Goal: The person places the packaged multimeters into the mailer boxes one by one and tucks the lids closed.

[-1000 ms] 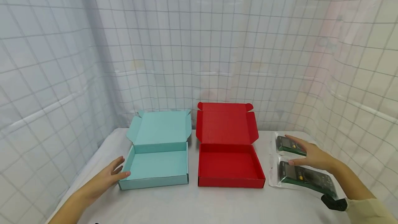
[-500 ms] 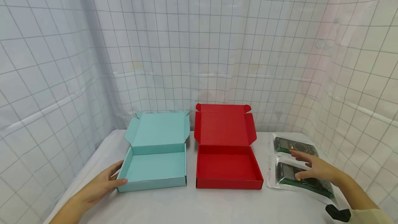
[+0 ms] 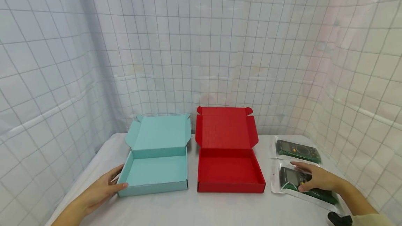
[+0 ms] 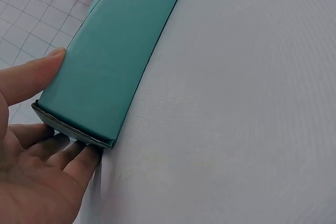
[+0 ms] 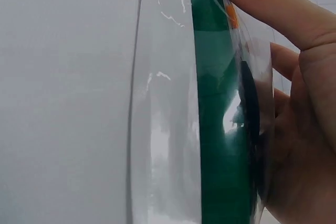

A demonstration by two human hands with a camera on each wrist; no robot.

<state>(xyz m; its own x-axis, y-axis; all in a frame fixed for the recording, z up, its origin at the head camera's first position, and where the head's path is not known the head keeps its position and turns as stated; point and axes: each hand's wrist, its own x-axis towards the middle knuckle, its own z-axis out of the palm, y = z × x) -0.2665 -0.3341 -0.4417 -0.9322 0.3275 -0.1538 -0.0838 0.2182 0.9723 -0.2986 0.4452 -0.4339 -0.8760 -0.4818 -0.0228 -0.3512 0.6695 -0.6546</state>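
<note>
An open teal cardboard box (image 3: 154, 188) stands on the left, its lid folded back. My left hand (image 3: 98, 189) holds its near left corner. In the left wrist view the thumb (image 4: 39, 72) lies at the box's top edge and the other fingers meet its end wall. On the right, two multimeters lie in clear plastic bags, one behind the other. My right hand (image 3: 323, 179) grips the nearer multimeter (image 3: 289, 177) across its width through the bag. The right wrist view shows the thumb (image 5: 273, 3) on its green side, fingers behind. The farther multimeter (image 3: 298, 151) lies untouched.
Between the teal box and the multimeters stands an open red cardboard box (image 3: 231, 187), lid raised at the back. Both boxes have bare floors. White cloth (image 3: 220, 208) covers the table, and a checked curtain (image 3: 216, 44) closes off the back and sides.
My right hand has come back from between the two multimeters and lowered onto the nearer one, gripping it. My left hand has settled closer on the teal box's corner.
</note>
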